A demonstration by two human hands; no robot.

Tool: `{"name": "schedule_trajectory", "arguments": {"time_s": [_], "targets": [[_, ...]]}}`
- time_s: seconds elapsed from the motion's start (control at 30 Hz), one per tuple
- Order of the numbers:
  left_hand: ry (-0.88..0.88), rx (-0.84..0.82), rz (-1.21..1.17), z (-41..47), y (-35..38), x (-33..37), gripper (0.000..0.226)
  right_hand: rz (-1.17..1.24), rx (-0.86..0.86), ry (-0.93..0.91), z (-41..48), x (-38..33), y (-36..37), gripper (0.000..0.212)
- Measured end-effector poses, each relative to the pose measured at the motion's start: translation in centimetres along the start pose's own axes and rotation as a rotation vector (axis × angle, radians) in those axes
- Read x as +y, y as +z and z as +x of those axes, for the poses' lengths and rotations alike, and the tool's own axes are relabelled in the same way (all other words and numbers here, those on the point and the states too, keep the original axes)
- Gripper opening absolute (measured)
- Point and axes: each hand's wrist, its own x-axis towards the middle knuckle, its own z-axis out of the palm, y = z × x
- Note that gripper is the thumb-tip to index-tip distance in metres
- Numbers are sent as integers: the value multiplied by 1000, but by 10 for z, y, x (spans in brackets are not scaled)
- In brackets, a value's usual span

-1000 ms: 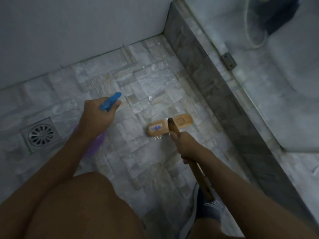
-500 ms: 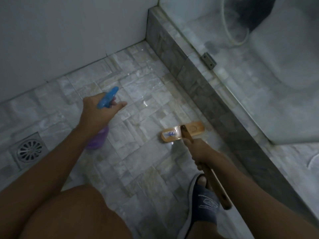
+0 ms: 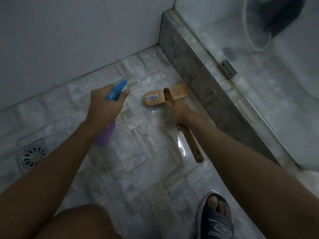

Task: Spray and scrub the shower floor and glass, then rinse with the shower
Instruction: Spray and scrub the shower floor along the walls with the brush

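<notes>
My left hand [image 3: 105,106] grips a spray bottle [image 3: 116,93] with a blue trigger head and a purple body, its nozzle pointing toward the far wall. My right hand [image 3: 180,112] grips the wooden handle of a scrub brush [image 3: 165,96]. The brush's pale wooden head lies flat on the wet stone-tile shower floor [image 3: 141,152], close against the grey curb [image 3: 207,94]. The glass panel [image 3: 276,83] rises from the curb on the right.
A square metal drain [image 3: 33,156] sits in the floor at the left. A white wall [image 3: 77,35] closes the far side. A metal bracket [image 3: 227,71] holds the glass on the curb. My foot in a dark slipper [image 3: 215,216] stands at the bottom right. A hose [image 3: 255,31] hangs behind the glass.
The brush head has moved from mid-floor toward the curb and the far corner. My left hand with the bottle has drifted toward the far wall too.
</notes>
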Motion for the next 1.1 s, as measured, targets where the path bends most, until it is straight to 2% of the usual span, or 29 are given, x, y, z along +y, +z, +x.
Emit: {"name": "schedule_trajectory", "arguments": {"time_s": [0.1,0.17,0.23,0.33,0.53,0.7,0.77,0.87,0.93,1.0,1.03,1.1], "targets": [[-29,-8,-52,15,6,4,40,35,-30,133,-31,48,5,40],[-67,10,-73,21,12,8,46,5,-8,186,-35,54,5,41],[-65,20,-70,25,18,10,49,1,-2,184,-26,50,5,42],[-39,16,-49,30,23,10,41,40,-2,238,-18,40,8,44],[-49,-31,-36,34,28,13,48,1,-27,224,-21,33,8,42],[-57,67,-52,34,5,-4,41,-41,-81,270,-52,54,5,41],[35,42,77,31,-13,-23,42,-36,-102,287,-46,56,0,44],[172,21,270,29,-30,-47,44,-118,-50,164,-4,30,-9,50],[168,68,220,35,-34,-52,40,-229,-20,39,34,1,-15,43],[148,102,167,42,-36,-54,41,-316,-12,-8,80,-36,-21,35],[142,106,156,44,-36,-55,42,-263,3,-6,101,-55,-22,41],[127,94,145,45,-36,-59,44,-374,63,-153,137,-89,-22,57]]}}
